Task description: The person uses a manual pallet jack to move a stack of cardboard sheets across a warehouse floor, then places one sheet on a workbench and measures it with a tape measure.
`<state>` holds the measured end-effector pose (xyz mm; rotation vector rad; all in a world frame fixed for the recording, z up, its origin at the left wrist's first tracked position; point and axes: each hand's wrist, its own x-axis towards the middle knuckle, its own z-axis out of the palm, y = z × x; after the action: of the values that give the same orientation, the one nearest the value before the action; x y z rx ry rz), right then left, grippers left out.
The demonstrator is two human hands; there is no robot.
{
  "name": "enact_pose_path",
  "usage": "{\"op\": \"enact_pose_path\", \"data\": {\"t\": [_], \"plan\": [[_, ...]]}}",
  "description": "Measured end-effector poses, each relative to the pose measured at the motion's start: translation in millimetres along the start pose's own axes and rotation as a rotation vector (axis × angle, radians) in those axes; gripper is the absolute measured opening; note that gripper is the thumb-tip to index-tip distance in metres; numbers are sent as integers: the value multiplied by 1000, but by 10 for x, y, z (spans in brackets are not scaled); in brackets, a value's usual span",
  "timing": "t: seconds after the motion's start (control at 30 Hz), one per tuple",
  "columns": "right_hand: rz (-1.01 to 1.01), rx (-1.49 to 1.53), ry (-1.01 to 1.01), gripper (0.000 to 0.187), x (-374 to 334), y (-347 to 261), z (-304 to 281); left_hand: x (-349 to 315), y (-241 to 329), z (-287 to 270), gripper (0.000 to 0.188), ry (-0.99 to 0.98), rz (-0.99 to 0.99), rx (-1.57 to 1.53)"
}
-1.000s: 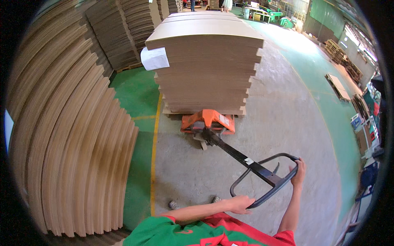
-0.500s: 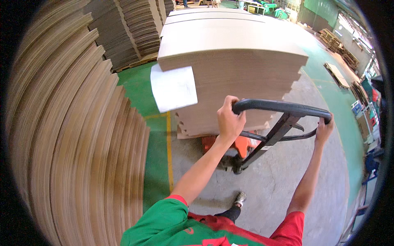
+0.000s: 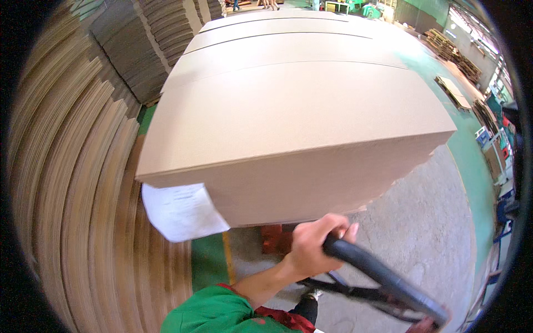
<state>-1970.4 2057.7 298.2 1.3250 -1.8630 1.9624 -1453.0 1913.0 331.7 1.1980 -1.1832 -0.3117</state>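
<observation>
So the black loop handle (image 3: 383, 275) of the pallet jack sits at lower right, just in front of the stack of cardboard sheets (image 3: 300, 105). Left hand (image 3: 317, 244) is wrapped round the loop's upper-left corner. Right hand (image 3: 426, 326) is at the other end, but it's blurred and cut off by the bottom edge, so I can't tell how tightly it's closed.

The bar looks stiff, smooth and rounded, maybe a bit slick. I'd say both outer corners are the spots to hold, for leverage. The load should be heavy and slow to turn, with sheet edges that dent easily.

Materials: the stack is flat tan board on top, ragged down the side, with a floppy white paper (image 3: 183, 213) hanging off its near left corner. The red jack body (image 3: 273, 238) peeks out below. Further out there's ridged brown cardboard piles (image 3: 83, 183) on the left, scuffed grey concrete (image 3: 427, 205) on the right, and rough wooden pallets (image 3: 452, 55) far back.
</observation>
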Motion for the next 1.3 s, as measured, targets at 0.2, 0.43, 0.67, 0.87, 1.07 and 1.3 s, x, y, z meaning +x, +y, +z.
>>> {"op": "enact_pose_path", "data": {"t": [0.2,0.43,0.67,0.87,1.07,1.3], "plan": [[53,449,-299,24,-964,-124,-1556,-147,251,-590,18,-93,-33,-121],[106,388,-335,30,-1382,-1076,-1201,222,11,-833,18,98,152,-40],[11,-156,210,39,-1002,-1262,354,469,-624,799,21,66,278,-76],[89,-154,-31,37,22,-860,1137,771,-846,1688,23,12,336,-259],[20,-295,-184,27,727,-428,1829,1274,-1058,2395,34,26,329,-214],[-281,-294,-246,19,1172,173,2657,1486,-1618,3040,33,123,239,-55]]}}
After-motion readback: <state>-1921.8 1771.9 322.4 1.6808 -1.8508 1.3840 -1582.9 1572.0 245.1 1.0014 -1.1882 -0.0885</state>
